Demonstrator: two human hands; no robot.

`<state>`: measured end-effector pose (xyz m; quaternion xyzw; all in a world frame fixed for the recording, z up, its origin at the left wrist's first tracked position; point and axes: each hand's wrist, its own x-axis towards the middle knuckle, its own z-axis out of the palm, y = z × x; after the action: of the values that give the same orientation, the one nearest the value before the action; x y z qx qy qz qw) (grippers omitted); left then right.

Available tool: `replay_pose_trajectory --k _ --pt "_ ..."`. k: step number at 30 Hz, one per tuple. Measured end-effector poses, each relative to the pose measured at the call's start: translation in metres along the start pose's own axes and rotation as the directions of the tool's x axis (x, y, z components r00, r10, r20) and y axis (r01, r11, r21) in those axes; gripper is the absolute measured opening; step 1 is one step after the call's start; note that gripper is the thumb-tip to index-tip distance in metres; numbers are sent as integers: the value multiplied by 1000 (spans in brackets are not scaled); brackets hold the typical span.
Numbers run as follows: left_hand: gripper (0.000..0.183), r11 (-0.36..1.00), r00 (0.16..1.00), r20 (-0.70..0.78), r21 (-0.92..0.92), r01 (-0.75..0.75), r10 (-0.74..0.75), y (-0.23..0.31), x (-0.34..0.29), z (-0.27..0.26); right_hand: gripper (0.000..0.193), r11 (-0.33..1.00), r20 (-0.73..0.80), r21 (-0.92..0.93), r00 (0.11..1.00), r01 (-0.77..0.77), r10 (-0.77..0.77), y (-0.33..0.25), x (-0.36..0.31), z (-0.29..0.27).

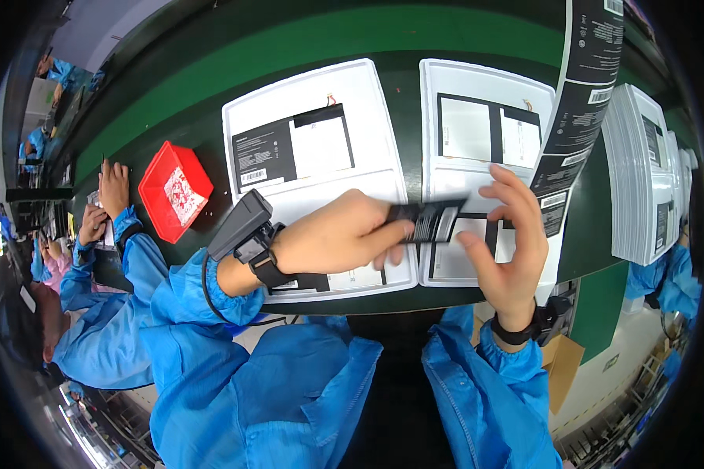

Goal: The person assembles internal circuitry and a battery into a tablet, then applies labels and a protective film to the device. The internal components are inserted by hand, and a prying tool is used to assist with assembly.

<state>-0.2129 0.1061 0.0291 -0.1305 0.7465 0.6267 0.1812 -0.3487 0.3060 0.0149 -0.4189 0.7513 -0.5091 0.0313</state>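
Note:
My left hand (340,234) reaches across the middle, its fingers closed on the near end of a black label (429,221) with white print and a barcode. The label is slightly blurred and hangs above the gap between two white trays. My right hand (516,238) is just right of the label's free end, thumb and fingers spread, over the right tray (469,69). The left tray (360,82), partly under my left forearm, holds flat boxes, among them a black-and-white box (267,148). Another flat box (469,129) lies at the back of the right tray.
A long strip of black labels (583,102) hangs down beside the right tray. Further right stands a stack of white trays (630,187). A red bin (150,190) with a red-and-white lining sits left on the dark table. A co-worker's hands (115,191) work at far left.

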Motion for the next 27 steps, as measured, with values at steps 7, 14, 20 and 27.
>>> replay_pose_trajectory --k 7,14,20,27 --pt "28 975 997 53 213 -59 49 -6 7 -15 16 953 402 -123 892 277 -207 7 30 15" --pt "42 872 826 -358 396 -288 435 -19 45 -36 25 846 27 156 859 -509 512 70 59 32" --pt "33 502 573 -261 807 -313 777 -41 106 -54 32 800 -17 193 813 -568 582 79 74 31" --pt "37 478 571 -260 835 -271 778 -58 118 -56 31 800 -7 170 811 -576 585 78 72 32"
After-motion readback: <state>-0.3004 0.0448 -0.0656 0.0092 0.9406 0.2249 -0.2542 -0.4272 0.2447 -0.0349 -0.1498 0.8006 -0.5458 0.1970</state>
